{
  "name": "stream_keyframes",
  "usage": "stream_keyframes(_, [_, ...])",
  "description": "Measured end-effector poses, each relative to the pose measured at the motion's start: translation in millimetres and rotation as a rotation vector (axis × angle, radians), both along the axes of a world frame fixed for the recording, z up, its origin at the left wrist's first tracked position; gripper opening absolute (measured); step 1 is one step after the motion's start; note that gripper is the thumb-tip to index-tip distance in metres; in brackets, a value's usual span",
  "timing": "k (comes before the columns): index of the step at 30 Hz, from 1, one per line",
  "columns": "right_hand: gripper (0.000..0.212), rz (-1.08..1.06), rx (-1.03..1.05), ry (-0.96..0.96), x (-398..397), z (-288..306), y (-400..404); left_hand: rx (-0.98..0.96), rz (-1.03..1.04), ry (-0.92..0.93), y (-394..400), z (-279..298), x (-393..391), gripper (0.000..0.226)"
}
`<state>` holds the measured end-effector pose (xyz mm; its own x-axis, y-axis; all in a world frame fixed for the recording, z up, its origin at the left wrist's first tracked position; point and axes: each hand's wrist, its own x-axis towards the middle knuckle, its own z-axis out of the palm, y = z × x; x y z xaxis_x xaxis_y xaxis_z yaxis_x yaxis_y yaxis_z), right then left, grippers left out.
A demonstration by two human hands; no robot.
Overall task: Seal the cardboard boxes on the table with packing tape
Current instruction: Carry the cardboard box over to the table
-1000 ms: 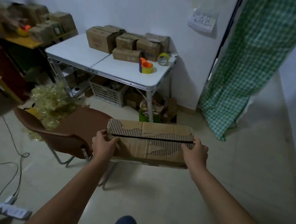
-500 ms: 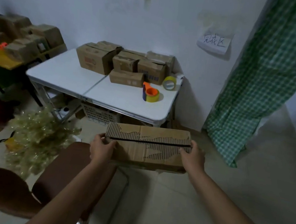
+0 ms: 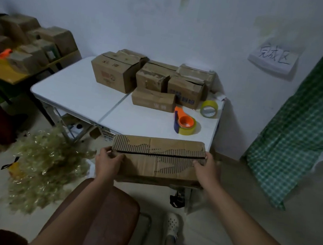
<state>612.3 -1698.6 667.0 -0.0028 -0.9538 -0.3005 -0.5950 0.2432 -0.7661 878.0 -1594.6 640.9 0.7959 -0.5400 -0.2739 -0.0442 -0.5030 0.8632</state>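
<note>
cardboard box [image 3: 158, 159] between hands (unsealed)

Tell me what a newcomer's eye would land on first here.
First, the torn cardboard box held at its ends by the left hand and right hand, just before the white table. Next, the orange tape dispenser near the table's right edge, in front of the stacked boxes.

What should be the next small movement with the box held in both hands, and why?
Probably set the held box down on the bare near part of the white table. The left hand and right hand grip its ends, its top seam is untaped, and the tape dispenser lies just beyond.
</note>
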Motion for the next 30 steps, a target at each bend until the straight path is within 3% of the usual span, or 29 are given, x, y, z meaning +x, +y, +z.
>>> stream_keyframes(13, [0.049,0.183,0.098,-0.046,107.9,-16.1,-188.0,0.022,0.149,0.052,-165.1,8.0,93.3,0.050])
stream_keyframes(24, [0.055,0.250,0.120,-0.082,170.4,-18.3,-229.2,0.054,0.220,0.016,-198.8,17.2,155.2,0.045])
stream_keyframes(30, [0.061,0.257,0.191,-0.090,199.2,-30.3,-242.9,0.098,0.161,0.001,-224.5,11.4,190.9,0.044])
